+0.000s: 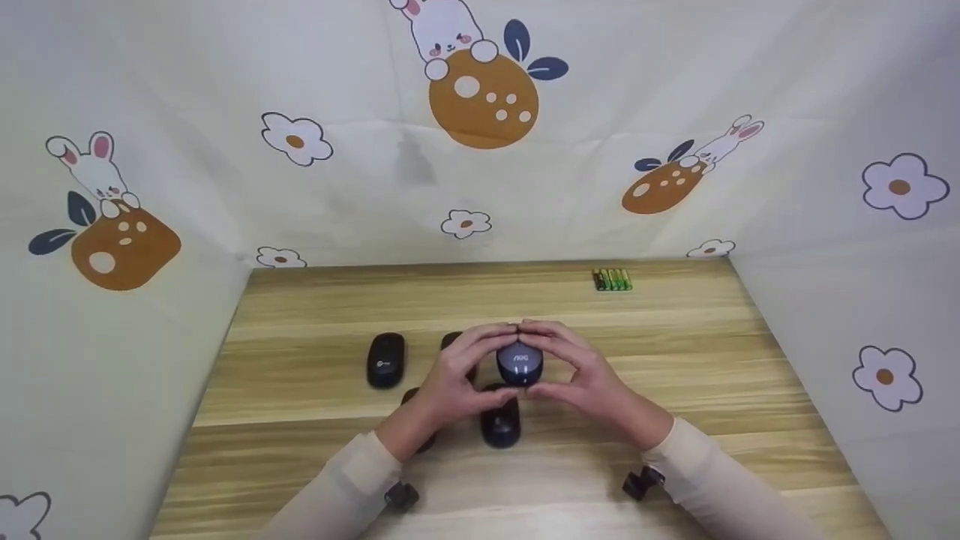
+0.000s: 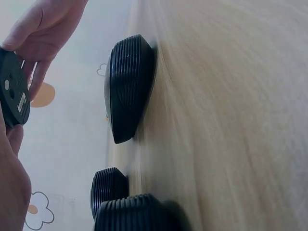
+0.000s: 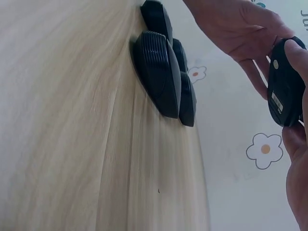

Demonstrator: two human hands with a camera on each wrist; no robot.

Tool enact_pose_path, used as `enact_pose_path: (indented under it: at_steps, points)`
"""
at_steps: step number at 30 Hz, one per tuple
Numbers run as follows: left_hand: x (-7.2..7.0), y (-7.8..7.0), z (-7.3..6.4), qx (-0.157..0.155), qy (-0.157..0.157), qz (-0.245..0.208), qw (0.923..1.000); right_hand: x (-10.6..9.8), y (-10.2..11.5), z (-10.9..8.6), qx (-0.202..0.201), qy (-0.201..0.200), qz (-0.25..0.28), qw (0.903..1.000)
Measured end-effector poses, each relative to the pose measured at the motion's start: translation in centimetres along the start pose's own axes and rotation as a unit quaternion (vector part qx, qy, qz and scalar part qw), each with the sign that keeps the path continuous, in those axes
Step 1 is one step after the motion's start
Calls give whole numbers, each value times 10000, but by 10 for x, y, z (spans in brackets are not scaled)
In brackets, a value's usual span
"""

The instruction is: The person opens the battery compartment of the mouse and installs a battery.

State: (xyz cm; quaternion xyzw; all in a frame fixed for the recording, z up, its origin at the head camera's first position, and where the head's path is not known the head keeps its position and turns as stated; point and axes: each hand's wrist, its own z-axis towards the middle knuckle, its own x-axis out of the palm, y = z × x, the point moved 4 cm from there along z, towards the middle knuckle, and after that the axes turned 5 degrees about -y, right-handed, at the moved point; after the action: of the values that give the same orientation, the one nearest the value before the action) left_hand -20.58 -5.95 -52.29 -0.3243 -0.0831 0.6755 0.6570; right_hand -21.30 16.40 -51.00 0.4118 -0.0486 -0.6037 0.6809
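A dark glossy computer mouse with a light logo is held up above the table between both hands. My left hand grips its left side and my right hand its right side, fingers over the far end and thumbs at the near end. The underside of this mouse faces the left wrist camera, showing a round spot and a small label. Just below the hands lies another black mouse. Two more, one mouse and one mouse, are partly hidden by my left hand and wrist.
A further black mouse lies apart at the left on the wood-grain table. Toward the back right is a row of several green batteries. Printed cloth walls enclose the table at the back and both sides.
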Motion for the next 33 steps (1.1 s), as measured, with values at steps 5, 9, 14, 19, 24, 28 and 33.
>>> enact_pose_path:
  at_steps: [5, 9, 14, 19, 24, 28, 33]
  points:
    - [2, 1, 3, 39, -123, 52, 9999, 0, 0, -1, 15, -127, 46, 9999]
    - [3, 2, 3, -12, -246, 92, 9997, 0, 1, 0, -46, -178, -4, 9998]
    - [4, 3, 2, -94, -301, 94, 9995, 1, 1, 1, -85, -322, -71, 9994]
    - [6, 3, 3, -139, -298, 33, 9995, 0, -1, 0, -75, -449, -124, 9989]
    - [8, 1, 4, -206, -297, -53, 9993, 0, -3, -3, 19, -555, -66, 9984]
    - [10, 1, 4, -265, -360, -94, 9990, 1, -3, -3, 169, -672, 10, 9976]
    - [11, 0, 3, -415, -459, -237, 9978, 3, -4, -4, 245, -723, 51, 9971]
